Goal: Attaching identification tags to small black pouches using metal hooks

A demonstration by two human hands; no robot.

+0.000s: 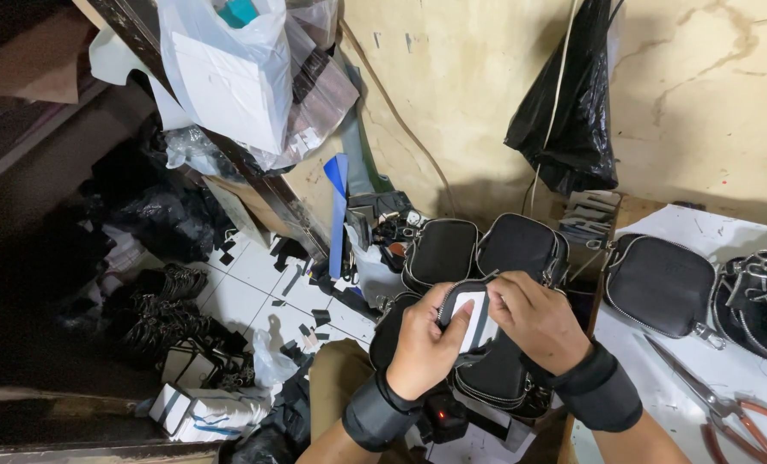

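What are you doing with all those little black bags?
A person holds a small black zippered pouch over their lap. The left hand presses a small white card at the pouch's unzipped opening, while the right hand grips the opening's other side. Both wrists wear black bands. More black pouches sit just beyond, another lies on the white table, and scissors lie near its edge.
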